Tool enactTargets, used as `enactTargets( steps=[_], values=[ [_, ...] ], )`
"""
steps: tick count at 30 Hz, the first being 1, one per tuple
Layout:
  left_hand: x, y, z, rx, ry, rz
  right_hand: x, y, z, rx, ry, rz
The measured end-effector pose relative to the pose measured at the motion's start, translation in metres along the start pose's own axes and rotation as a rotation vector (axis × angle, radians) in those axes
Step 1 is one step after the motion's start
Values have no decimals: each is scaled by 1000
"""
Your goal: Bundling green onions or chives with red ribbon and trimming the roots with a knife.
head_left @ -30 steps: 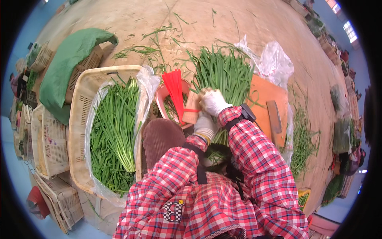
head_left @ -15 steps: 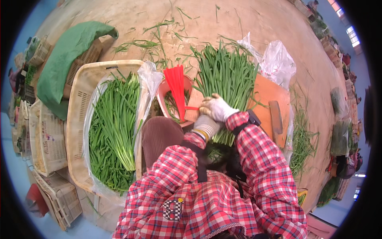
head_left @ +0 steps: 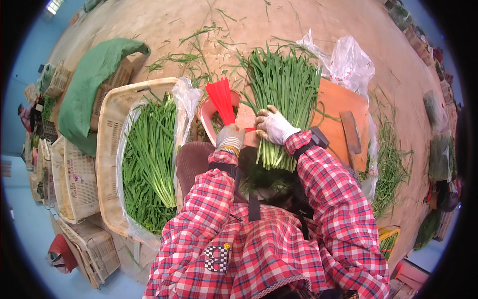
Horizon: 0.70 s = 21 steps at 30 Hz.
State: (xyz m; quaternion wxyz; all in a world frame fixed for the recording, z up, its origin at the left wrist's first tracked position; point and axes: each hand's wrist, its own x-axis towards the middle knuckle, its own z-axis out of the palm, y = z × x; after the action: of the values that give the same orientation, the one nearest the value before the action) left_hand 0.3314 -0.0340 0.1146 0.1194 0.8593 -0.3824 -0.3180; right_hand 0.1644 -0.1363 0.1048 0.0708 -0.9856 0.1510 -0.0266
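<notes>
My gloved left hand (head_left: 230,138) is closed on the end of a thin red strip, just below a fan of red strips (head_left: 220,99) by a pink basin (head_left: 206,119). The red strip runs toward my gloved right hand (head_left: 274,125), whose fingers curl over a bundle of green leafy stalks (head_left: 285,84), pale cut ends toward me. Wooden blocks or a board (head_left: 246,117) lie between basin and bundle. To the right a knife (head_left: 350,131) rests on an orange board (head_left: 328,104), with clear plastic bags (head_left: 348,60) behind it.
A cream crate (head_left: 108,144) lined with plastic holds more greens (head_left: 149,164) at my left. Beyond it are a green cloth (head_left: 87,84) and stacked crates (head_left: 77,179). Loose stalks (head_left: 388,174) litter the floor (head_left: 249,20). People (head_left: 26,117) and produce piles line the far edges.
My left hand has moved left, away from my right hand, toward the red strips. My right hand has shifted slightly right and up with the bundle, showing more of its pale ends.
</notes>
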Motion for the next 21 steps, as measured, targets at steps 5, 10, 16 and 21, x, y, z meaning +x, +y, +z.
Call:
enactTargets(
  steps=[5, 10, 16, 21],
  values=[
    [-22, 7, -23, 27, -105, 76, 0, -1, -5, 100, -22, 92],
    [-39, 29, -31, -12, -104, 229, 4, -17, -14, 90, 90, 131],
    [-27, 20, -19, -507, -209, 188, 1, -37, -19, 98, 299, 297],
    [-11, 5, 8, -716, -209, 421, -8, -27, -27, 320, 418, 450]
  ],
)
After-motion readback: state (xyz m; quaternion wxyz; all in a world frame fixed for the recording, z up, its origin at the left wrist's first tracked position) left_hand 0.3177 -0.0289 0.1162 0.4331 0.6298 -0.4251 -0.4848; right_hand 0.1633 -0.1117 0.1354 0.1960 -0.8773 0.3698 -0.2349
